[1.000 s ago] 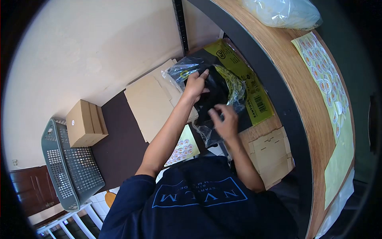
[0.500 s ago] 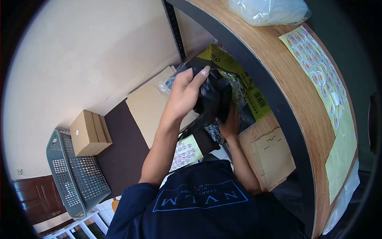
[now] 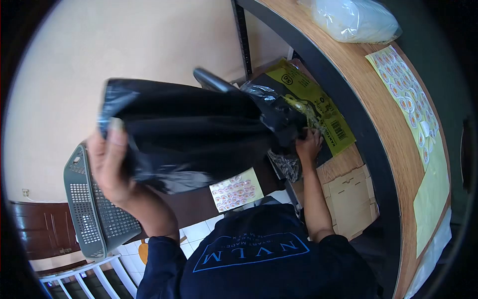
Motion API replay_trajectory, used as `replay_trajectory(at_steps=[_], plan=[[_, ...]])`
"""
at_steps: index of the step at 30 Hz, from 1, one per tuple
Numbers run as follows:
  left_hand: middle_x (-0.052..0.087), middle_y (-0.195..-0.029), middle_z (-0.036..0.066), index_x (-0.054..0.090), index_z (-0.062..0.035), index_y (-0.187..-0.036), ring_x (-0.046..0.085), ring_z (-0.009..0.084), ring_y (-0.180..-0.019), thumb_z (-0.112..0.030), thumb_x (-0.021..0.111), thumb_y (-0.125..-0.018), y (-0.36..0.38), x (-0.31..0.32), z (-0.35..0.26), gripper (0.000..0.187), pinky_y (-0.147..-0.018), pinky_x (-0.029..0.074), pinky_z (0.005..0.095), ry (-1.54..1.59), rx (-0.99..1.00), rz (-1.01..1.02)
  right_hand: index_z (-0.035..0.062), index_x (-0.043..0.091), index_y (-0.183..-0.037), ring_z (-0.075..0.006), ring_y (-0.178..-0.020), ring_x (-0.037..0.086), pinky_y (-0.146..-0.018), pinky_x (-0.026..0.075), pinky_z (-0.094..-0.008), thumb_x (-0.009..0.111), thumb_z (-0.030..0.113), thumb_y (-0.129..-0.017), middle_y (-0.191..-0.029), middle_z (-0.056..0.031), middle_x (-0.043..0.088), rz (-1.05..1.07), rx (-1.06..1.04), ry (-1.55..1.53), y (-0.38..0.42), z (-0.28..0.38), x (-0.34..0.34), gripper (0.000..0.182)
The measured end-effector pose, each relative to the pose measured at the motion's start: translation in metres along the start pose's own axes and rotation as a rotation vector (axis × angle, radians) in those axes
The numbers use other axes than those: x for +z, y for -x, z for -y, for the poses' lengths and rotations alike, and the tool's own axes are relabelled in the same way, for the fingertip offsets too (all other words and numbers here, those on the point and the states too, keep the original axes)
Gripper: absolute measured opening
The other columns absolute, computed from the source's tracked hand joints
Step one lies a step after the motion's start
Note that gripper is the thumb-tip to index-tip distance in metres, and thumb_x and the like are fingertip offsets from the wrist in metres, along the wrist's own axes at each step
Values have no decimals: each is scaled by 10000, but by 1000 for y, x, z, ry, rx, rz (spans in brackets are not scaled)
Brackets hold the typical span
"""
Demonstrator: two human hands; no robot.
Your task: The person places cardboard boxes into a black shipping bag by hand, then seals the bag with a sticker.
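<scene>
A black plastic bag (image 3: 189, 129) stretches sideways across the view, its right end bunched near a clear-wrapped pack. My left hand (image 3: 110, 167) grips the far left end, thumb on top. My right hand (image 3: 309, 145) is at the bunched end, its fingers curled at the edge of the pack of plastic bags (image 3: 328, 107), which has a yellow-green and black printed wrapper. Part of its grip is hidden by dark plastic. A sheet of round stickers (image 3: 236, 190) lies on the dark brown table below the bag.
A grey-green plastic basket (image 3: 102, 214) stands at the left. A curved wooden shelf (image 3: 358, 94) runs along the right, carrying another sticker sheet (image 3: 406, 94) and a clear bag of pale items (image 3: 353, 20). Flat cardboard (image 3: 351, 199) lies under that shelf.
My left hand has moved far to the left, drawing the black plastic bag out lengthwise. My right hand has stayed near the pack. The bag now covers the cardboard boxes.
</scene>
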State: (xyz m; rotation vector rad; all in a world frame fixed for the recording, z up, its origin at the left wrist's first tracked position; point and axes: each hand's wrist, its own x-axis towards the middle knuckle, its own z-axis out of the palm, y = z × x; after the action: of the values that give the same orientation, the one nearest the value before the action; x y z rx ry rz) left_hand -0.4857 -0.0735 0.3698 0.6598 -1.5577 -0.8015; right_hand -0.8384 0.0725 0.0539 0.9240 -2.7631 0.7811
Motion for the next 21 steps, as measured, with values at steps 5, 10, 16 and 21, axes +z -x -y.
replay_trajectory(at_steps=[5, 10, 16, 21], plan=[[587, -1210, 181, 540, 96, -1233, 574, 202, -1095, -74, 479, -962, -49, -74, -13, 325, -999, 394, 307, 133, 77, -369, 34, 659, -991, -413, -1055, 535, -918, 416, -519, 575, 53, -770, -1086, -185, 620, 10, -76, -105, -15, -14, 3, 236], [550, -1260, 220, 481, 133, -1263, 510, 256, -1190, -137, 484, -966, -57, -138, -23, 401, -1072, 318, 371, 76, 190, -253, -24, 653, -926, -267, -704, 636, -655, 486, -376, 553, 68, -859, -810, -104, 670, 257, 134, -739, -26, 32, -54, 151], [532, -1227, 129, 492, 77, -1255, 486, 192, -1155, -94, 492, -961, -6, -194, -27, 341, -1040, 317, 315, -235, 113, -196, -3, 629, -888, -187, -572, 571, -617, 543, -335, 592, 123, -776, -721, -78, 611, 378, 424, -1341, -26, 79, -91, 173], [574, -859, 2, 623, 27, -1093, 479, 89, -787, -184, 552, -963, 87, -247, 55, 258, -726, 407, 247, -526, -298, -238, 70, 504, -685, -189, -458, 459, -698, 527, -422, 661, 216, -764, -493, -41, 453, 712, 967, -1699, 24, 41, -34, 228]])
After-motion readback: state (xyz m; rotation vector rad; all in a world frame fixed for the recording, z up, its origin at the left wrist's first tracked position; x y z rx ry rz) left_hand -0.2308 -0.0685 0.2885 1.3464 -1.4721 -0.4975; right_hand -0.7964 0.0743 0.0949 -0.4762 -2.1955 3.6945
